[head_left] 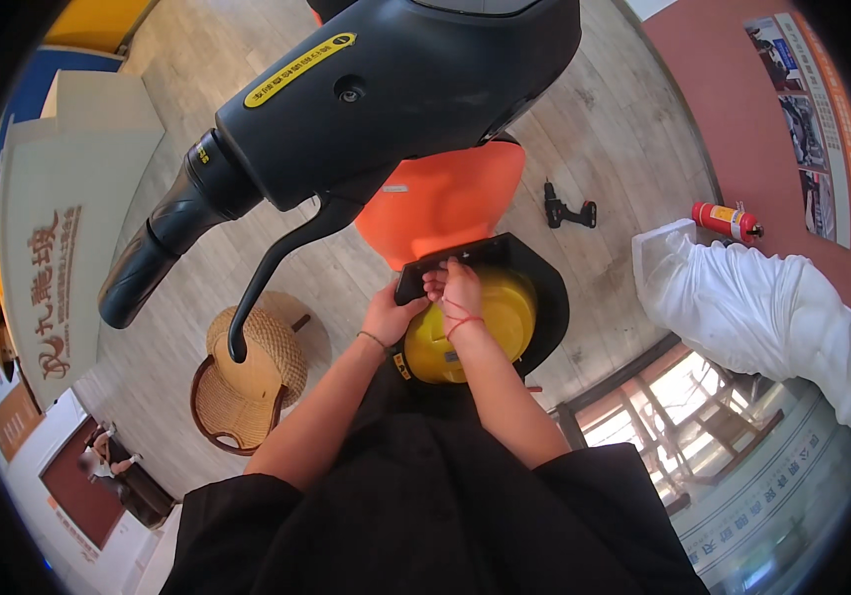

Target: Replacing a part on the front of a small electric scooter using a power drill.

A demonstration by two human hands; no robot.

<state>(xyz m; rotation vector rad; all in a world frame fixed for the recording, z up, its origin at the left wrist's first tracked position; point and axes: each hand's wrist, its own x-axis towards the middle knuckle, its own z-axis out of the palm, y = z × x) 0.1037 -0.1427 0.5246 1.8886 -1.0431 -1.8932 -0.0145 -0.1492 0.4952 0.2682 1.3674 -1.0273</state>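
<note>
A black panel edge with small holes runs in front of both my hands, below the orange body panel of what looks like a scooter. My left hand grips the left end of the black edge, thumb pointing inward. Against its middle, my right hand has its fingers pinched together; whatever they hold is too small to make out. Under my right wrist lies a rounded, glossy yellow part with black around its right side. My forearms hide some of it.
Overhead hang a black handlebar cover, a grip and a brake lever. A wicker chair stands left. On the right are a cordless drill, a fire extinguisher and a white-draped object.
</note>
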